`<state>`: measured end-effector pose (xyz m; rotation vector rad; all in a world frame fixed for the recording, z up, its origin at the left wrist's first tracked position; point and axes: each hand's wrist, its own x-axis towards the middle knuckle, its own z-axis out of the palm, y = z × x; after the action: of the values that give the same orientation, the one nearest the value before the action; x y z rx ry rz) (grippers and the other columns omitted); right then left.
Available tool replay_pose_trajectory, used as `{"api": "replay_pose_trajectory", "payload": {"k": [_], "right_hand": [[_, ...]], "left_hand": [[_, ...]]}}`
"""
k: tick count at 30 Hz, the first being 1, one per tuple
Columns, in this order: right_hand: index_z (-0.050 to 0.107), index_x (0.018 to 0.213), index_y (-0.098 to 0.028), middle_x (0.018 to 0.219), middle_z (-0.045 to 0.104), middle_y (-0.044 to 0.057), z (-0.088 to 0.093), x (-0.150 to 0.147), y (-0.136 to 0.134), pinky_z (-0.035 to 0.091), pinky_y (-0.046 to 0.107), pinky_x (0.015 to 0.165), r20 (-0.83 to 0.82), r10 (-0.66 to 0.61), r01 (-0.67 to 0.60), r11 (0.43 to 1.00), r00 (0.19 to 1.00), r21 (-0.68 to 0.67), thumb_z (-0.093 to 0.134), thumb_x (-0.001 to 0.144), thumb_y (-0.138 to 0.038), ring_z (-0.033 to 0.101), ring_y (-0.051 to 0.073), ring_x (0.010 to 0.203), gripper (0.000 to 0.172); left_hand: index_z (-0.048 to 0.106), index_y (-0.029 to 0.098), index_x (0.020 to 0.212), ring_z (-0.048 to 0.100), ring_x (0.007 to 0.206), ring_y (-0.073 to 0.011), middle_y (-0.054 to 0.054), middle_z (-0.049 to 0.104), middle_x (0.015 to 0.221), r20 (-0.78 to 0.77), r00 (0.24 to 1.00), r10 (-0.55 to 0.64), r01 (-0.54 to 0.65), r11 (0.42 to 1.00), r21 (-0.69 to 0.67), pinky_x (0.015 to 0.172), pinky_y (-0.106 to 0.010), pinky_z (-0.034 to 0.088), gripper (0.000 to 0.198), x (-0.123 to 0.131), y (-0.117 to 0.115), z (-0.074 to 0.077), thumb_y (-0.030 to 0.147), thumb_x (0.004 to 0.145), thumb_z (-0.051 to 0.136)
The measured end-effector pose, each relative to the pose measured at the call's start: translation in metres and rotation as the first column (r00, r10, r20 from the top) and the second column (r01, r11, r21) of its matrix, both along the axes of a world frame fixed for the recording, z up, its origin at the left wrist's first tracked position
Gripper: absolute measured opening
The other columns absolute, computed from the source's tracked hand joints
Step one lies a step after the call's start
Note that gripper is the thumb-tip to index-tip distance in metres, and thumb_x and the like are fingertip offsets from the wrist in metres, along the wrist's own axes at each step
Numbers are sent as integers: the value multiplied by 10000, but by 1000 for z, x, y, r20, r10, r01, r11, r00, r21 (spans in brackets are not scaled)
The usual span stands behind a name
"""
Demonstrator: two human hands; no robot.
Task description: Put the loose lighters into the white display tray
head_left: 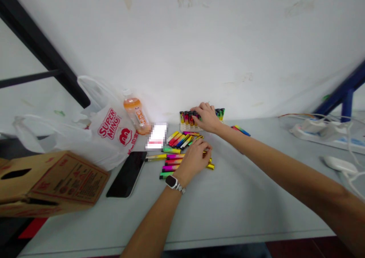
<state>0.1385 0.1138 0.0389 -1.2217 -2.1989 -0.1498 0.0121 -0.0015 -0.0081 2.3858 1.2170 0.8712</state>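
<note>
A row of colourful lighters (186, 118) with black tops stands upright in a pale, see-through holder (186, 128) against the wall. My right hand (207, 118) bends over the middle of this row, fingers curled down among the tops; what they grip is hidden. Closer to me, my left hand (196, 157), a watch (171, 181) on its wrist, is above loose lighters lying flat. Its thumb and fingers come together on a lighter (205, 152), mostly covered. More loose lighters (172, 163) lie left of this hand, and others (179, 139) lie in front of the holder.
On the left are a black phone (127, 174), a cardboard box (65, 180), a white plastic bag (99, 136) and an orange drink bottle (137, 113). A blurred-out white rectangle (156, 135) lies beside the bottle. A blue-striped lighter (242, 130) and a power strip (327, 130) with cables are on the right.
</note>
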Motion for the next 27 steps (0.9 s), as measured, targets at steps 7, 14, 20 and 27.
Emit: {"api": "replay_pose_trajectory", "payload": {"k": [7,14,20,27], "right_hand": [[652,907,-196,912,623,61,-27,23,-81,308,367,847,-96,4,-26,972,995,-234,582,826,-252,539,246,958,121],[673,922,-194,939,656,82,-36,36,-113,309,386,848,48,-5,23,925,999,-380,611,853,-437,548,254,950,261],[630,811,-186,897,670,99,-43,41,-107,323,386,826,135,-37,85,925,990,-370,604,843,-337,562,262,922,157],[498,1051,-201,714,634,20,-45,47,-114,375,311,636,-258,-13,-118,866,966,-486,388,986,-364,571,193,634,208]], "left_hand": [[648,159,939,571,1039,-245,-92,598,1004,-28,999,38,-37,999,35,969,-428,489,232,-20,15,-2,28,810,507],[652,154,888,604,943,-215,-74,592,931,74,993,90,-88,996,-32,906,-394,527,215,-11,14,-6,27,836,486],[646,160,900,620,897,-189,-74,606,963,139,987,80,-72,995,-62,854,-359,537,223,-2,11,-2,45,871,458],[577,169,1054,633,870,-169,-62,646,950,352,921,170,-149,985,-85,802,-322,536,175,1,10,3,207,883,582]]}}
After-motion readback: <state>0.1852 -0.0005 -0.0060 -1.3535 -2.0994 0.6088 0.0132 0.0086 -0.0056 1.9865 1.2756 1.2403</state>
